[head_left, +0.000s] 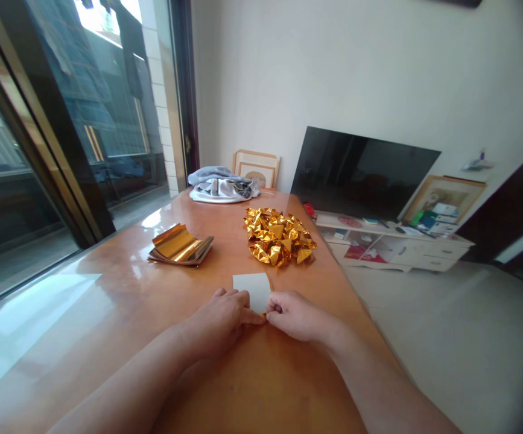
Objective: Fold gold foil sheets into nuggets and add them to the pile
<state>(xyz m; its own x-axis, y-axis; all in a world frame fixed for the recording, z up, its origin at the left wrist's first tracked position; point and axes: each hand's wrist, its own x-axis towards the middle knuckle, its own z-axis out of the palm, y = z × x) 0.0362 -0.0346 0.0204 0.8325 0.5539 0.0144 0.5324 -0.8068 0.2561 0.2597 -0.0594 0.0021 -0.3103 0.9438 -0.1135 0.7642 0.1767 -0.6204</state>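
Near the bench's (265, 386) front edge, the left hand (220, 319) and right hand (292, 314) pinch a white-backed foil sheet (252, 290) together, with folded gold foil pieces (279, 236) just beyond.

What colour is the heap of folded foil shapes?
The folded foil heap is shiny gold, best seen in the head view.

My bare left hand (225, 319) lies palm-down, fingers together and angled inward. My bare right hand (295, 314) sits curled, its fingertips (274, 307) drawn into a pinch just beside the left fingertips (256, 317) (thumbs hard to make out from here). Bare left forearm (125, 380) and bare right forearm (379, 374) slant up from the lower frame, converging at centre.
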